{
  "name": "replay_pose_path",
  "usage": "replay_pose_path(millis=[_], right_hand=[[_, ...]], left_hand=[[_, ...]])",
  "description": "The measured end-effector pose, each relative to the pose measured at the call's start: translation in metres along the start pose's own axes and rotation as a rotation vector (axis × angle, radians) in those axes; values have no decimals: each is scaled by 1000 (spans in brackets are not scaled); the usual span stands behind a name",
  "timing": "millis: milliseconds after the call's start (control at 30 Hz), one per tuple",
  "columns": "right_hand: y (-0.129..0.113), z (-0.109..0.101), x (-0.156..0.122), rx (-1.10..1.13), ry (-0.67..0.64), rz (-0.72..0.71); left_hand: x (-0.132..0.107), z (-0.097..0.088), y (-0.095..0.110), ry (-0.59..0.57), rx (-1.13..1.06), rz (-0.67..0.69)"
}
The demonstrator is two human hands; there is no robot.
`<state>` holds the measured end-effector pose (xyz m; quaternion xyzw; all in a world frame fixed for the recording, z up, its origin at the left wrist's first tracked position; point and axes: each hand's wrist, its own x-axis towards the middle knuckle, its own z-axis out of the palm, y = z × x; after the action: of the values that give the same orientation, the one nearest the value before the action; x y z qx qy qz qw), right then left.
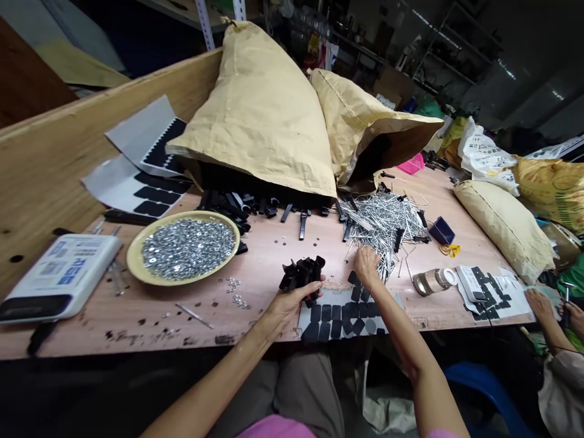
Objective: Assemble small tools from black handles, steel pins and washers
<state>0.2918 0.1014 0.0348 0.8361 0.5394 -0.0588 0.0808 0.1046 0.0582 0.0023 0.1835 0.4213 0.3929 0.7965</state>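
My left hand (296, 298) is wrapped round a bunch of black plastic pieces (302, 274) with curved ends, held above the table's front edge. My right hand (367, 264) is at the near left edge of a heap of thin metal rods (383, 219). Its fingers are curled down, and their tips are hidden, so I cannot make out what they hold. Below and between my hands lies a sheet with black rounded pads (335, 313). More black pieces (228, 207) lie at the mouth of a large paper sack (264, 109).
A yellow bowl (137, 258) of metal washers and a white scale (64, 274) stand on the left. A second open sack (360, 115) is behind the rods. On the right are a glass jar (429, 282), a dark blue box (441, 231) and another person's hands (541, 304).
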Motion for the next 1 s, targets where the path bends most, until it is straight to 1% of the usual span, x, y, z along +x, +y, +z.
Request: replay_pose_path(millis=[100,233,367,467,533,667,700,733,767,833,1000], right_hand=[[-1,-1,-1,15,15,-11],[-8,3,-5,79,-21,-13],[-16,9,-13,219,-16,-55],[-12,3,-16,362,-25,-81],[-8,-4,-21,533,-21,-116],[-10,-18,-44,1224,128,-272],[-13,-21,-50,1343,152,-318],[-16,-24,-55,1395,159,-360],[-18,-26,-59,1404,157,-394],[-20,-29,-62,1342,152,-445],[-14,-26,-54,1038,180,-541]], left_hand=[[1,-1,0,-22,36,43],[2,-2,1,-24,97,103],[0,-1,-1,-55,178,176],[1,-4,-1,-9,301,256],[4,-8,2,6,403,316],[12,-13,7,3,581,398],[13,-12,7,-4,603,416],[14,-12,8,-16,614,431],[15,-10,8,-26,616,445],[15,-7,8,-33,599,459],[13,0,11,-31,477,424]])
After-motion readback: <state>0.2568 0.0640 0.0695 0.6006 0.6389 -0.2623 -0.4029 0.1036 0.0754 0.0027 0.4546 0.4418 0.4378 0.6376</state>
